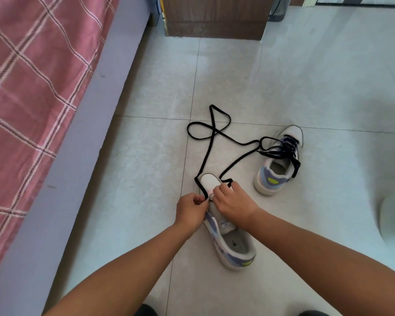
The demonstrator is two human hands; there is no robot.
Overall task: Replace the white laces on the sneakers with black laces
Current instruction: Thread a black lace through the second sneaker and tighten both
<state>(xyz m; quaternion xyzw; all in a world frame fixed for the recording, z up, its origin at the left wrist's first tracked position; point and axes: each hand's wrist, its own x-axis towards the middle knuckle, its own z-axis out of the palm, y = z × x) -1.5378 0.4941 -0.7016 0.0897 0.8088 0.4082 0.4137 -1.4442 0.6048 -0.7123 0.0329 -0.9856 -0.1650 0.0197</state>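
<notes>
Pale glossy tiles (pixel 306 76) underfoot; low in frame, your left hand (pixel 189 210) and right hand (pixel 234 201) both pinch the flat black lace (pixel 212 137) at the near sneaker (pixel 228 245).

a pink plaid bed (pixel 32 87) borders tiled floor (pixel 306 76), wooden cabinet (pixel 214 17) beyond.

Near sneaker (pixel 228 236) half-laced w/ black lace (pixel 211 142)

Single head-mounted wide-angle view, looking forward and steeply down from above onto the tiled floor (pixel 306 76). Both forearms enter from the bottom edge, and the fingers (pixel 197 199) lie close below the lens, slightly below frame centre. A bed edge (pixel 96 115) runs to the left of the fingers; a wooden cabinet base (pixel 214 19) stands well beyond them at the top edge.
</notes>
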